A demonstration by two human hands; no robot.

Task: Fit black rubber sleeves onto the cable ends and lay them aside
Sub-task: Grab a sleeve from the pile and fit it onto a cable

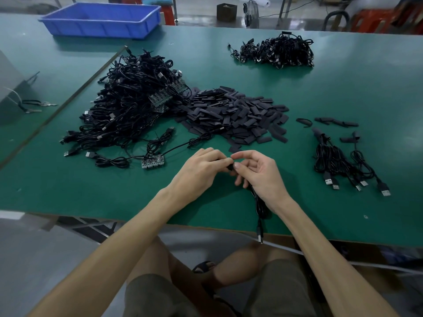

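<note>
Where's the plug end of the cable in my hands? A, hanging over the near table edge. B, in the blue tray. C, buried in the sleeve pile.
A: the cable runs down from the right hand and its plug hangs past the table's near edge.

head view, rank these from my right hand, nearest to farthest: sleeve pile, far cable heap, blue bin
1. Sleeve pile, just ahead of the right hand.
2. Far cable heap, back right.
3. Blue bin, far back left.
</note>
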